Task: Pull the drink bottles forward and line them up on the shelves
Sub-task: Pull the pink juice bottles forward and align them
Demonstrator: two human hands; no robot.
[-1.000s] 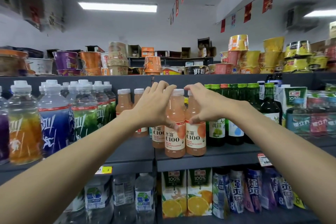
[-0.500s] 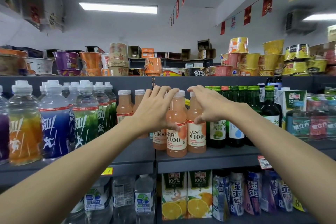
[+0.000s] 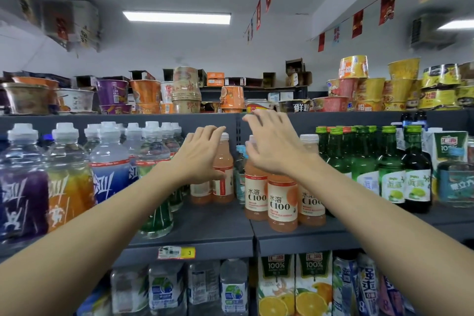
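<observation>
1. Shelf (image 3: 205, 236), grey, runs across frame center.
2. Left hand (image 3: 198, 155), center frame, wraps an orange bottle (image 3: 223, 169) set back on the shelf.
3. Right hand (image 3: 275, 145), fingers spread and loose, gripping nothing, above the C100 bottles (image 3: 282, 202) at the shelf front, right of center.
4. Green bottles (image 3: 389, 161) stand at right.

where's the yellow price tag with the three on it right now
In the head view, the price tag sits on the middle shelf's front edge, left of centre, just above the water bottles.
</observation>
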